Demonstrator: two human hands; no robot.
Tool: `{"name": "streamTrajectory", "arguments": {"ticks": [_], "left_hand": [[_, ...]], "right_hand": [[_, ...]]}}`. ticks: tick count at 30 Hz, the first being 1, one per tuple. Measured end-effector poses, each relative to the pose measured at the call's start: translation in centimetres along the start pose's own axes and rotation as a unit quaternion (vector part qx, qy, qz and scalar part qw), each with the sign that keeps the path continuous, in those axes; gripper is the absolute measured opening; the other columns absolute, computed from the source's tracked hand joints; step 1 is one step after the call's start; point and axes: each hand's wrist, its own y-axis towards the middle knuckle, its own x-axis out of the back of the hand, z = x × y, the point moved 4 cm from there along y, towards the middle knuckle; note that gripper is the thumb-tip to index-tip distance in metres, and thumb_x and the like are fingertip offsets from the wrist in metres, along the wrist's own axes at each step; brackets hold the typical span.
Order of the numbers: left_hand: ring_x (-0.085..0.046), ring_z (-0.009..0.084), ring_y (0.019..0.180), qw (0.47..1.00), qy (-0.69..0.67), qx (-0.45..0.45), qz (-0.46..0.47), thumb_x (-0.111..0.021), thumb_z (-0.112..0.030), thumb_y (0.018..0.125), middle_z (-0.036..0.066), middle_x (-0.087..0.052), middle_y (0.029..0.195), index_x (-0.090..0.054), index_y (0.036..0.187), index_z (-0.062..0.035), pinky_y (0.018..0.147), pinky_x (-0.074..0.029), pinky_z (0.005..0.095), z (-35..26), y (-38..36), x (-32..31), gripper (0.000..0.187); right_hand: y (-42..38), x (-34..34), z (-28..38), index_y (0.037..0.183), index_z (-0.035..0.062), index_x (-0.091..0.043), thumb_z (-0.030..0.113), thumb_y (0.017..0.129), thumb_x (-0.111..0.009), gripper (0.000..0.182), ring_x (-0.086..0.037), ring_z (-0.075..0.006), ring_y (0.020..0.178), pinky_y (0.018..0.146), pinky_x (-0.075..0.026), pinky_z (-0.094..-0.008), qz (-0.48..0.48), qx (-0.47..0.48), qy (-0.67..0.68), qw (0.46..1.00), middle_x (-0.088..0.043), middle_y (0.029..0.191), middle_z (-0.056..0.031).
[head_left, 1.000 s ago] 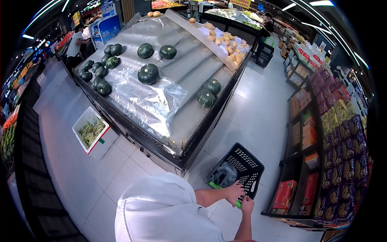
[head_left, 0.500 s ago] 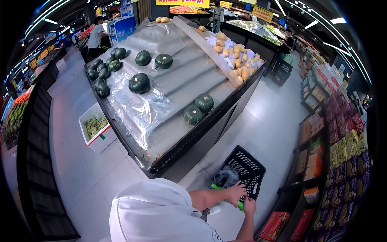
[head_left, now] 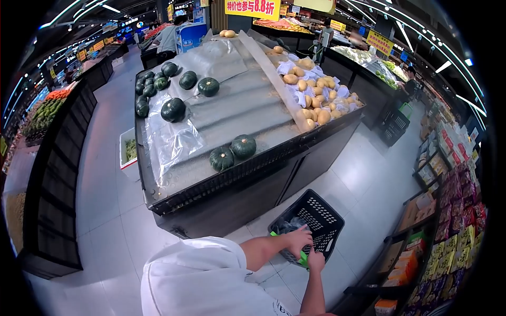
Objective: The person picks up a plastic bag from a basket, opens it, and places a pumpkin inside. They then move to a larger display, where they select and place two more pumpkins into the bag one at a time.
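A black plastic shopping basket (head_left: pixel 321 216) with a green handle (head_left: pixel 302 258) stands on the tiled floor by the produce stand. Inside it lies a clear plastic bag (head_left: pixel 287 225) with something dark in it. My left hand (head_left: pixel 298 238) reaches across from my white shirt and rests on the basket's near rim, fingers over the handle beside the bag. Just below it, my right hand (head_left: pixel 315 259) is closed on the green handle. Both hands are at the basket's near edge.
A black display stand (head_left: pixel 247 179) with dark green squashes (head_left: pixel 232 151) and yellow fruit (head_left: pixel 311 100) rises left of the basket. Packaged-goods shelves (head_left: pixel 448 210) line the right. A white crate (head_left: pixel 128 152) sits on the floor at left. Another person (head_left: pixel 168 37) stands far back.
The view has swung right around the stand's corner, so the stand now looms closer. The basket and both hands stay together; my left hand has slid slightly along the near rim.
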Motion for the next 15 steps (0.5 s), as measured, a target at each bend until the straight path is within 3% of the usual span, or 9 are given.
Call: {"name": "streamTrajectory", "arguments": {"ticks": [9, 15], "left_hand": [[-0.038, 0.0262, 0.122, 1.000, 0.004, 0.018, -0.005, -0.074, -0.041, 0.049, 0.009, -0.054, 0.119, -0.060, 0.109, -0.0098, 0.107, -0.012, 0.0578, 6.0, 10.5, 3.2, 0.069], [-0.030, 0.0319, 0.130, 0.998, 0.006, 0.034, 0.052, -0.074, -0.042, 0.051, 0.009, -0.048, 0.128, -0.055, 0.119, -0.0122, 0.108, -0.009, 0.0585, 10.9, 17.5, 5.5, 0.076]], "right_hand": [[11.7, 4.5, 2.6, 0.097, 0.0062, -0.068, 0.055, 0.081, -0.047, 0.055, -0.061, -0.0352, 0.096, 0.084, -0.047, -0.0431, 0.016, 0.023, -0.006, 1.000, -0.064, 0.099, -0.0199], [19.1, 7.5, 5.1, 0.094, 0.0059, -0.069, 0.051, 0.082, -0.046, 0.052, -0.062, -0.0339, 0.093, 0.081, -0.048, -0.0412, 0.008, 0.019, -0.024, 0.999, -0.066, 0.094, -0.0184]]}}
